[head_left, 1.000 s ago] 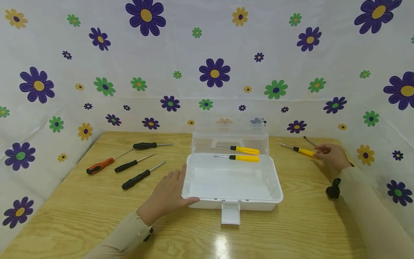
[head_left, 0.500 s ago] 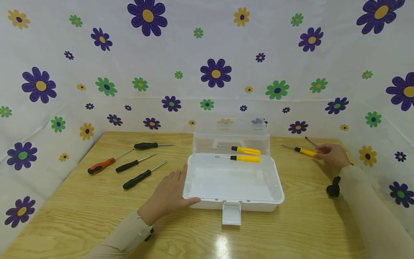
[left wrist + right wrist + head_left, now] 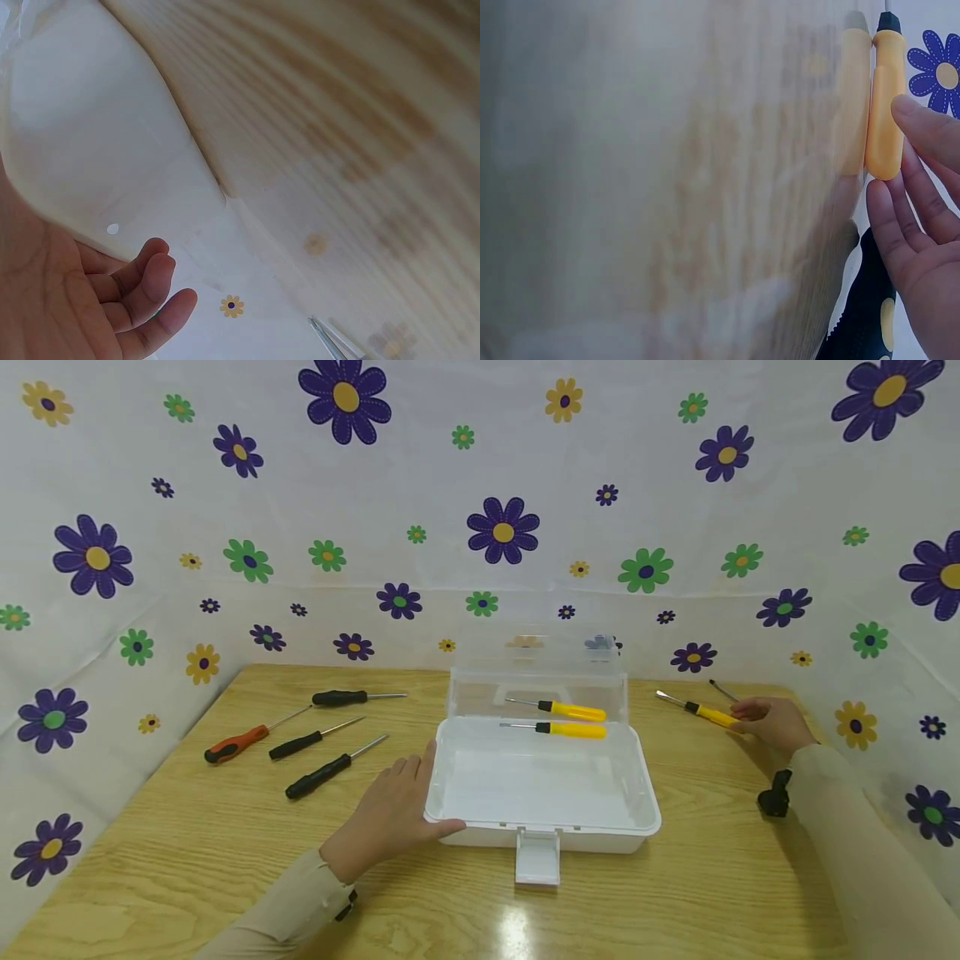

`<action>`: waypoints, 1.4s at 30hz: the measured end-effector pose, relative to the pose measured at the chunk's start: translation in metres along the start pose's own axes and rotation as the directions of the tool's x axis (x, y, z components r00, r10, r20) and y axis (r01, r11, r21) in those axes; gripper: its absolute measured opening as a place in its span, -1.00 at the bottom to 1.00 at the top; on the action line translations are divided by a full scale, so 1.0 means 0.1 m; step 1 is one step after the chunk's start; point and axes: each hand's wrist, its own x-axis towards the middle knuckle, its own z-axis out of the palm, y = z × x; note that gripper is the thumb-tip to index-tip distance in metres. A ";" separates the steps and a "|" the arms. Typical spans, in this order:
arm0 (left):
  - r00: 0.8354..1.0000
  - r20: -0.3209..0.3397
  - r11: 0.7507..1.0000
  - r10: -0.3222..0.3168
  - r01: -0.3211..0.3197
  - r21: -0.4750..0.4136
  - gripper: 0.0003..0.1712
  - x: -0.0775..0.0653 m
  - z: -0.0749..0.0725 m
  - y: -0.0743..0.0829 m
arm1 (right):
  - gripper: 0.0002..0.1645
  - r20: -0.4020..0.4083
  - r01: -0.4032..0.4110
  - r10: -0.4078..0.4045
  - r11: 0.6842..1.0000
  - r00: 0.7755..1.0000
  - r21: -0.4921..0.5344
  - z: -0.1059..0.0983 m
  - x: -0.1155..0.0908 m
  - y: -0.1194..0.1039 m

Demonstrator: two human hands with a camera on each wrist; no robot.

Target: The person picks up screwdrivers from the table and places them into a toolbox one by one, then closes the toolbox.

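My left hand (image 3: 393, 806) rests on the left front corner of an open white plastic toolbox (image 3: 540, 837). Its thumb lies along the front rim and its fingers are beside the left wall, loosely bent in the left wrist view. At the table's right, my right hand (image 3: 772, 724) pinches the handle end of a yellow screwdriver (image 3: 708, 715); the right wrist view shows the thumb on the handle and fingers behind it. A dark-handled screwdriver (image 3: 866, 300) lies close by, its handle hidden by the hand in the head view.
Two yellow-handled screwdrivers (image 3: 572, 729) lie at the back of the toolbox, by its raised clear lid (image 3: 536, 689). Left of it are an orange-and-black screwdriver (image 3: 236, 744) and three black ones (image 3: 318, 776). The front latch (image 3: 537, 857) hangs down. Flowered cloth (image 3: 502, 460) surrounds the wooden table (image 3: 420, 902).
The head view has shifted slightly. My right hand stays at the yellow screwdriver, whose blade has swung or lifted very slightly. My left hand keeps its place on the toolbox.
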 end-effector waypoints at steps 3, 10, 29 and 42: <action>1.000 0.002 1.000 -0.005 0.005 0.003 0.29 0.00 0.00 0.00 | -0.40 0.015 -0.014 0.014 1.000 1.000 0.006 0.00 -0.01 -0.03; 1.000 0.013 1.000 -0.014 0.014 0.009 0.30 0.00 0.01 0.00 | -0.41 0.019 -0.028 0.028 1.000 0.999 -0.005 0.00 -0.02 -0.07; 1.000 0.010 1.000 -0.003 0.003 -0.002 0.29 -0.01 -0.02 0.01 | -0.53 0.037 -0.043 0.044 0.999 0.998 -0.024 -0.01 0.00 -0.08; 1.000 0.007 1.000 -0.007 0.007 -0.002 0.30 0.00 0.00 0.00 | -0.51 0.050 -0.036 0.042 0.994 0.998 -0.099 0.00 0.05 -0.09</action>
